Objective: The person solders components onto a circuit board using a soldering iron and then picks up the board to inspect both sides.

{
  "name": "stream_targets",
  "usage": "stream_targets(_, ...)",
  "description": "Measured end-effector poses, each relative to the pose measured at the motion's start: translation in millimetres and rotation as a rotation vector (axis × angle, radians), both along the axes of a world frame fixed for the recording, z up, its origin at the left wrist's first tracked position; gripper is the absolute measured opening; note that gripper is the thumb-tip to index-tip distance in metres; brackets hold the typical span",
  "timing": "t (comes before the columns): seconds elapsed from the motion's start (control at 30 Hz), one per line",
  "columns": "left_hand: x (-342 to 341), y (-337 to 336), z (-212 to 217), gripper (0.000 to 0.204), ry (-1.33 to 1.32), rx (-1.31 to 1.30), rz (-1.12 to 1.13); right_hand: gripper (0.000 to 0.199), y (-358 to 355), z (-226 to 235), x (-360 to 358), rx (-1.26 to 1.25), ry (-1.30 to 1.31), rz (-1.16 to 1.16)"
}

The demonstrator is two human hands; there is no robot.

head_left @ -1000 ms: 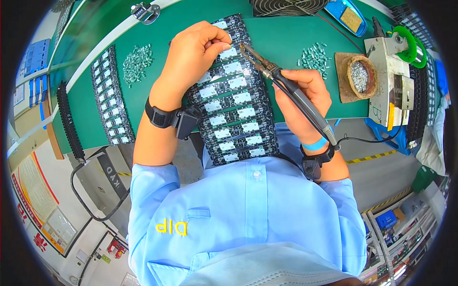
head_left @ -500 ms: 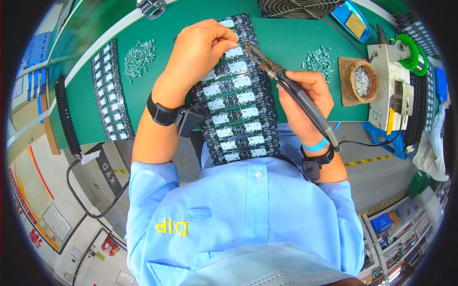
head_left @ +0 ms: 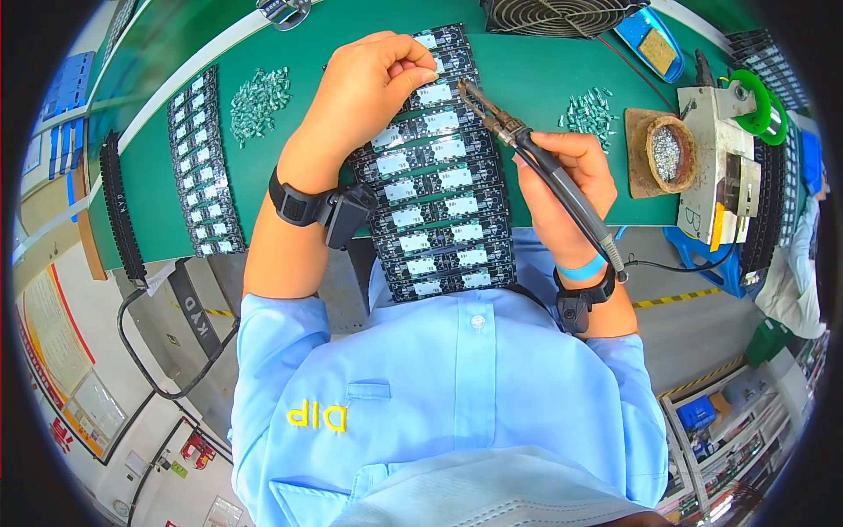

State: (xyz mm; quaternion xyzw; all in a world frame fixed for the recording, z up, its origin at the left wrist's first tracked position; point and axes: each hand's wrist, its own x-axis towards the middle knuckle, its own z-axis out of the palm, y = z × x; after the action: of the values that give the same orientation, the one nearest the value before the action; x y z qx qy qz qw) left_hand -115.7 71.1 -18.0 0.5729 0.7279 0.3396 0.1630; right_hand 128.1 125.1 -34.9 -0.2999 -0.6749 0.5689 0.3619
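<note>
A long panel of black circuit boards with white labels (head_left: 435, 212) runs from the bench's middle toward my body, its near end close to my shirt. Over its far part, my left hand (head_left: 371, 83) has thumb and forefinger pinched together; whatever lies between them is too small to make out. A soldering iron (head_left: 571, 202) rests in the closed fingers of my right hand (head_left: 575, 180). Its two-pronged front end reaches the far part of the panel, just right of my left fingertips. Whether the tip touches the board cannot be made out.
Piles of small greenish-clear parts lie on the green bench, one at left (head_left: 259, 104) and one at right (head_left: 588, 116). A second board panel (head_left: 204, 167) lies far left. Right stand a round tip-cleaning pot (head_left: 695, 155), a soldering station with green spool (head_left: 716, 167) and a blue sponge tray (head_left: 674, 63). A fan (head_left: 562, 13) stands behind.
</note>
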Motion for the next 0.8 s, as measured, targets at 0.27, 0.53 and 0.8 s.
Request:
stream_targets(0.27, 0.1, 0.0, -0.9, 0.012, -0.031, -0.02, 0.003, 0.026, 1.6, 3.7, -4.9, -0.016, 0.022, 0.03)
stream_targets(0.53, 2.5, 1.2, -3.4, 0.012, -0.011, -0.015, 0.023, 0.025, 0.9, -3.9, -6.8, -0.026, 0.031, 0.041)
stream_targets(0.8, 4.3, 1.1, -1.7, 0.011, 0.038, -0.038, 0.02, 0.024, 1.5, -0.6, -7.5, -0.048, -0.006, 0.048)
